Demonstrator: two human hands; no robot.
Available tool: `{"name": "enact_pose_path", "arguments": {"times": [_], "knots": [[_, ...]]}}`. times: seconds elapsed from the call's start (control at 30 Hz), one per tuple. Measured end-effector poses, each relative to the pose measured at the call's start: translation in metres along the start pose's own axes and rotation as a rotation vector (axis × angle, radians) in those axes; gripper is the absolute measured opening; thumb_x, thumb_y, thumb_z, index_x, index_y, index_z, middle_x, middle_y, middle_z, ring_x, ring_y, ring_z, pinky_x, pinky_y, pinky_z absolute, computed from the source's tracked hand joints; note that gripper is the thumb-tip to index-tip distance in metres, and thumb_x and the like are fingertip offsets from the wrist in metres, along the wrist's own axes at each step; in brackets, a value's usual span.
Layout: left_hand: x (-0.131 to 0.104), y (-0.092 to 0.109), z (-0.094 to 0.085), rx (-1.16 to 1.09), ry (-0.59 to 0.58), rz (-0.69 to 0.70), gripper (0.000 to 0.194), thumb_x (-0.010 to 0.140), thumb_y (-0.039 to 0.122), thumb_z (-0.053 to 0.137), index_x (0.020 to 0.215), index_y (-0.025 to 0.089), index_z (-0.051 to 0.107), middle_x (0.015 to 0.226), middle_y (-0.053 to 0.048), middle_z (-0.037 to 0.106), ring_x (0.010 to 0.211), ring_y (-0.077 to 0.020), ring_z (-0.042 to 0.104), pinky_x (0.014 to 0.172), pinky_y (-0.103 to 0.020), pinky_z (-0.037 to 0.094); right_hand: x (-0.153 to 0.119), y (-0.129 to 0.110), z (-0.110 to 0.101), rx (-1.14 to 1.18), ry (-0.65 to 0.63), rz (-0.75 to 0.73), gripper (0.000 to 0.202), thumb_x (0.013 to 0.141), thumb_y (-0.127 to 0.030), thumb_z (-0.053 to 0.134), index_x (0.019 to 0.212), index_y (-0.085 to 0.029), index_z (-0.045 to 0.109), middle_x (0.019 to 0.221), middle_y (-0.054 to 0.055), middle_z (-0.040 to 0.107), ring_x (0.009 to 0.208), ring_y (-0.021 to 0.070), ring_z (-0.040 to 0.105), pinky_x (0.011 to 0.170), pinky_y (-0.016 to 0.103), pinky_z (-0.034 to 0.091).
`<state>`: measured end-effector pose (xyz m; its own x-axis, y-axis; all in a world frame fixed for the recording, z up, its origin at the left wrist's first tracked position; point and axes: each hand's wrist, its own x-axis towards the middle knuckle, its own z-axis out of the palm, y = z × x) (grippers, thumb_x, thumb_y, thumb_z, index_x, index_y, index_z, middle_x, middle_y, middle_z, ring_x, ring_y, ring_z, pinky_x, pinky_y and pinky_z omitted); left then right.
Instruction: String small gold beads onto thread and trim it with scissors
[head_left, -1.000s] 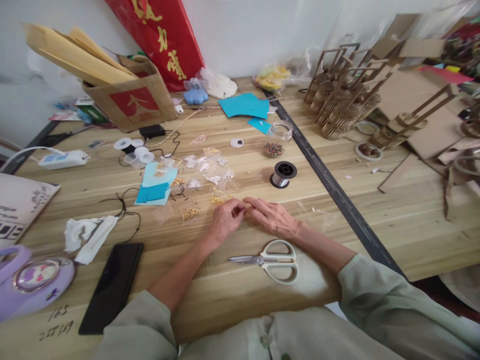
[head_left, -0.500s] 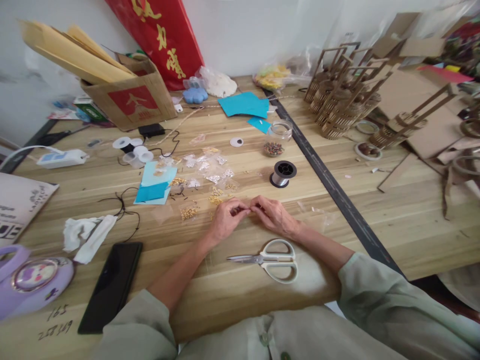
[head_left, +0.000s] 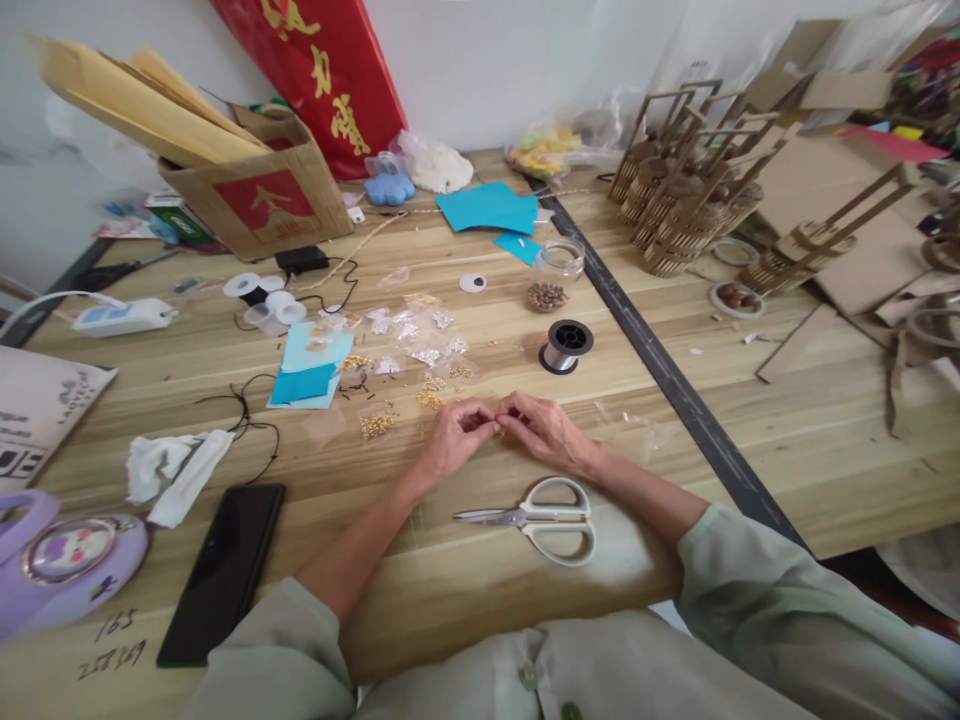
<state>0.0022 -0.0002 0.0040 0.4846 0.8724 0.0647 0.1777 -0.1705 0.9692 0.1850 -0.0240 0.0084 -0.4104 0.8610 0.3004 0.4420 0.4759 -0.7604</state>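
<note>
My left hand (head_left: 459,440) and my right hand (head_left: 544,430) meet fingertip to fingertip above the wooden table. Both are closed in a pinch, and whatever sits between the fingers is too small to make out. White-handled scissors (head_left: 559,520) lie just below them, blades pointing left. Beyond my right hand stands a black spool of thin clear or silvery line (head_left: 568,347). Small gold beads (head_left: 377,426) in a little clear bag rest left of my left hand, with more gold pieces (head_left: 430,393) behind it. Farther back are small bags of silvery pieces (head_left: 426,345).
A black phone (head_left: 223,575) and crumpled white tissue (head_left: 180,470) lie at the left. Blue sheets (head_left: 487,208), a jar of mixed beads (head_left: 547,296) and a cardboard box (head_left: 255,200) are farther back. Small wooden baskets (head_left: 675,215) crowd the back right. A dark strip (head_left: 652,355) crosses the table.
The hands stay together in nearly the same spot; the fingertips have shifted only very slightly. Nothing else on the table has moved.
</note>
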Motion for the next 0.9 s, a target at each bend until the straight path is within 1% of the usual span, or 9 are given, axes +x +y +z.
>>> {"name": "enact_pose_path", "arguments": {"times": [0.17, 0.3, 0.5, 0.7, 0.9], "knots": [[-0.0005, 0.0047, -0.0019, -0.056, 0.013, -0.037, 0.014, 0.077, 0.026, 0.064, 0.07, 0.014, 0.063, 0.064, 0.0, 0.06, 0.061, -0.0106, 0.054, 0.058, -0.021, 0.043, 0.0008, -0.0022, -0.0006, 0.102, 0.014, 0.052, 0.013, 0.093, -0.029, 0.048, 0.091, -0.018, 0.055, 0.077, 0.002, 0.061, 0.066, 0.0126, 0.056, 0.059, 0.023, 0.044], [-0.001, 0.0069, -0.0027, -0.053, 0.046, -0.055, 0.015, 0.077, 0.028, 0.064, 0.07, 0.015, 0.064, 0.061, 0.001, 0.06, 0.058, -0.0102, 0.052, 0.054, -0.02, 0.041, 0.0009, -0.0031, 0.0, 0.141, 0.017, 0.094, 0.015, 0.089, -0.032, 0.054, 0.096, -0.018, 0.055, 0.077, 0.002, 0.061, 0.069, 0.0128, 0.057, 0.055, 0.021, 0.046], [-0.0003, 0.0065, -0.0035, -0.05, 0.052, -0.07, 0.019, 0.079, 0.031, 0.064, 0.071, 0.014, 0.067, 0.06, 0.0, 0.06, 0.057, -0.01, 0.051, 0.053, -0.02, 0.041, 0.0015, -0.0015, 0.0012, 0.151, 0.042, 0.091, 0.011, 0.087, -0.027, 0.056, 0.09, -0.017, 0.057, 0.076, 0.001, 0.06, 0.068, 0.0124, 0.057, 0.058, 0.023, 0.048], [-0.0003, 0.0041, -0.0036, -0.06, 0.051, -0.075, 0.018, 0.078, 0.03, 0.064, 0.072, 0.013, 0.068, 0.06, 0.0, 0.061, 0.056, -0.0098, 0.052, 0.052, -0.02, 0.041, 0.002, -0.0013, 0.0003, 0.139, 0.054, 0.099, 0.008, 0.085, -0.024, 0.056, 0.087, -0.016, 0.059, 0.078, 0.002, 0.062, 0.068, 0.0123, 0.057, 0.059, 0.023, 0.048], [-0.001, 0.0032, -0.0025, 0.028, 0.077, -0.022, 0.016, 0.08, 0.027, 0.062, 0.073, 0.014, 0.069, 0.064, -0.001, 0.064, 0.06, -0.0113, 0.056, 0.056, -0.021, 0.043, 0.0017, 0.0003, 0.0012, 0.134, 0.073, 0.113, 0.007, 0.085, -0.023, 0.055, 0.085, -0.017, 0.059, 0.077, 0.002, 0.062, 0.068, 0.0123, 0.057, 0.059, 0.023, 0.047]]}}
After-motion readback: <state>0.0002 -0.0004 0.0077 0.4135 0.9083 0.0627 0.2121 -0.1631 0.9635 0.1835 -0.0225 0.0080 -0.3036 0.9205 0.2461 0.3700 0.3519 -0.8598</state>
